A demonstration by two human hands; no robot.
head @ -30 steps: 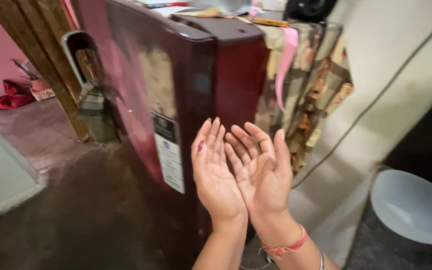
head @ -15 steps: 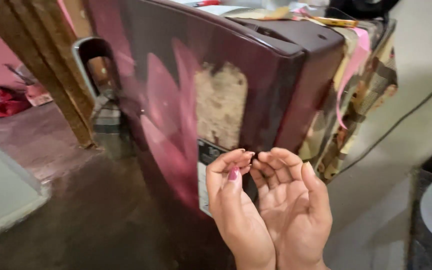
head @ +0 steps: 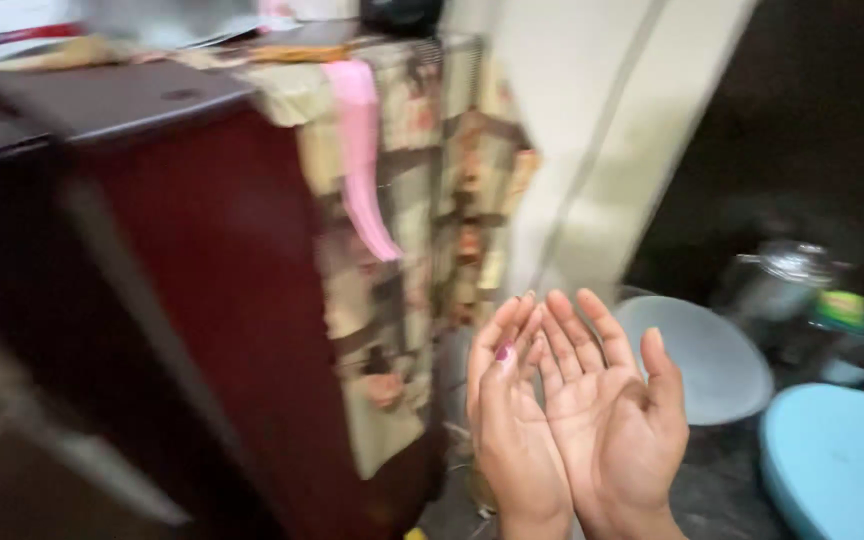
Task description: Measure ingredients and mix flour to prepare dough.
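Swinging right: my view left maroon fridge (head: 202, 300) front for its side; left hand (head: 514, 440), right hand (head: 612, 420) stay cupped, spread wide, holding nothing, near pale basin (head: 712, 360).

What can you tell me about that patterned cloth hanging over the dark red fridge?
The patterned cloth is a thin fabric in beige, cream and brown blocks with what look like floral prints, blurred by motion. It drapes from the top of the dark red fridge down its side, most of the way down. A pink strip hangs over its upper part. Neither hand touches it.
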